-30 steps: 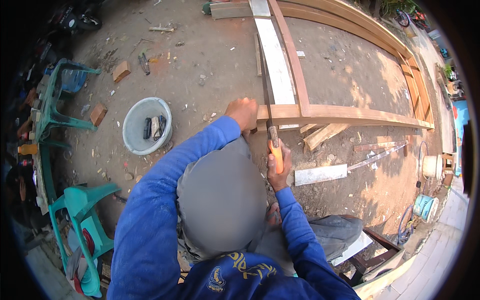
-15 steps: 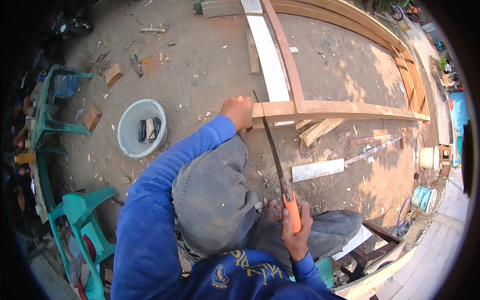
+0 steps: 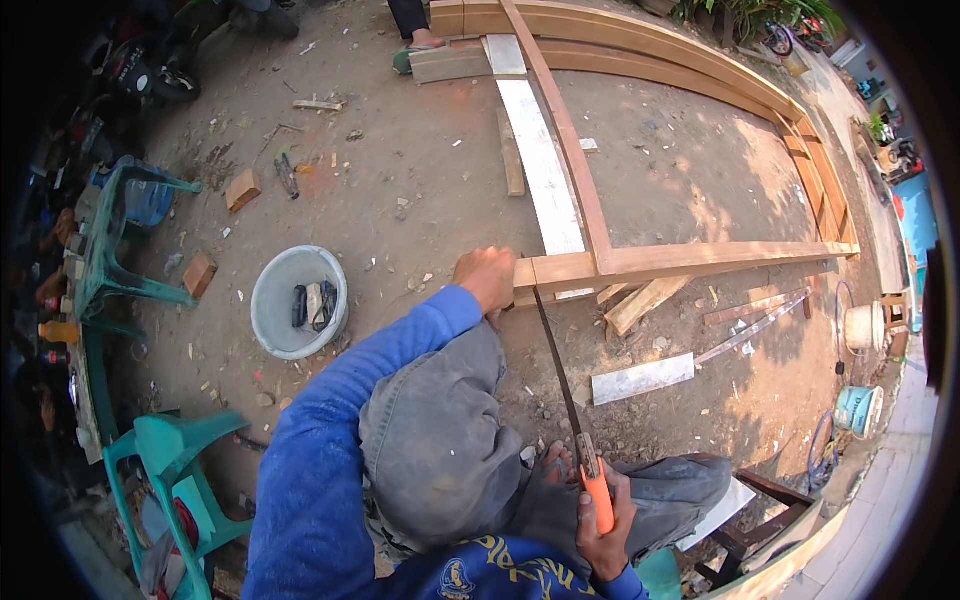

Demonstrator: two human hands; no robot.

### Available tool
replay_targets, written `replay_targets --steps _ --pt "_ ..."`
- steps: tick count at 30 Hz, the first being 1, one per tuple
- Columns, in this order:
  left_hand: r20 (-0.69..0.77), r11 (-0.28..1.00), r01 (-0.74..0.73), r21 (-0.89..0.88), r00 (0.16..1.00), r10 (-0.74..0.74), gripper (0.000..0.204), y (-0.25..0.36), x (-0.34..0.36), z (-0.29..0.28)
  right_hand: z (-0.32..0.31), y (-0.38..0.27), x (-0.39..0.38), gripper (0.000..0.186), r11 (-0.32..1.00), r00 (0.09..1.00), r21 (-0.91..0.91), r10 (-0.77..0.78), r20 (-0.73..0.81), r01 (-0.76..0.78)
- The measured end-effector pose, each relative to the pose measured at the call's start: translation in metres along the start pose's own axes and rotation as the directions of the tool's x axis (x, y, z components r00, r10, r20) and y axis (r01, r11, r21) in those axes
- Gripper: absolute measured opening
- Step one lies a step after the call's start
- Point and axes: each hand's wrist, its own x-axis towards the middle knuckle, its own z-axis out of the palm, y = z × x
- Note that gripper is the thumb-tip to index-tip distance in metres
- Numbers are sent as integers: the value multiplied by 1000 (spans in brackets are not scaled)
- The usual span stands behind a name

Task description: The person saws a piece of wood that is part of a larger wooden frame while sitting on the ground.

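Note:
My right hand is wrapped round the orange handle of a handsaw. Its dark blade slants up and away from me to the near edge of a wooden beam, close to the beam's left end. A thin line crosses the beam's top face there. My left hand is closed on that end of the beam, left of the blade, its fingertips partly hidden. The beam is one side of a large wooden frame; a thinner reddish crosspiece joins it near the cut.
A grey basin with tools inside stands to the left. Green plastic chairs line the left side. Wood offcuts and a pale flat strip lie on the dirt ground. Another person's foot stands by the frame's far corner.
The saw has been drawn back toward me: its blade reached past the beam's far side before. My left hand keeps its hold. The view has shifted, bringing another person's foot into sight.

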Motion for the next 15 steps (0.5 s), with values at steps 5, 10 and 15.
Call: replay_targets --steps 5,10,15 --pt "-50 998 -41 40 998 43 43 -3 7 4 91 53 170 32 977 995 195 -76 -71 88" --pt "41 998 14 62 999 -16 40 -25 6 4 86 30 148 33 992 998 118 -31 -54 37" --pt "-13 1000 -14 21 1000 14 42 -2 1 -8 10 28 2 42 980 996 183 86 -18 -81"
